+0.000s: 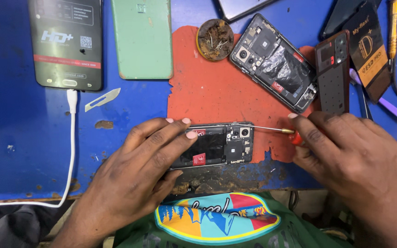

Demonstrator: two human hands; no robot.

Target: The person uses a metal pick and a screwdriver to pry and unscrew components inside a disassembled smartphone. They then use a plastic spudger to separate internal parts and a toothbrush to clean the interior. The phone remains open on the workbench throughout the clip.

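Charging phone: a dark phone [65, 42] is being kept at the far left of the bench, screen film on, with a white cable [72, 138] plugged into its lower end and trailing off the near edge.
Blade: a bare scalpel blade [102, 99] is lying just right of the cable plug.
Green cover: a pale green back cover [143, 39] is lying beside the dark phone.
Left hand: the left hand [138, 170] is being pressed flat, fingers spread, over the left half of the opened phone, pinning it down.
Opened phone: an opened phone [221, 144] with its back off is being held at the near edge of the bench, lengthwise between the two hands, its camera end pointing right.
Screwdriver: a thin screwdriver [272, 129] is being laid across the phone's upper right corner, its tip near the camera module.
Right hand: the right hand [345, 151] is being closed around the red handle, thumb and fingers pinching it, just right of the phone.
Red mat: a worn red mat [207, 92] is lying under the right part of the work.
Second chassis: another opened phone [274, 62] is lying tilted on the mat, beside a round dirty dish [215, 39].
Dark back panel: a back panel [332, 73] is lying right of it.
Surface: a scuffed blue benchtop [19, 151] is carrying everything.
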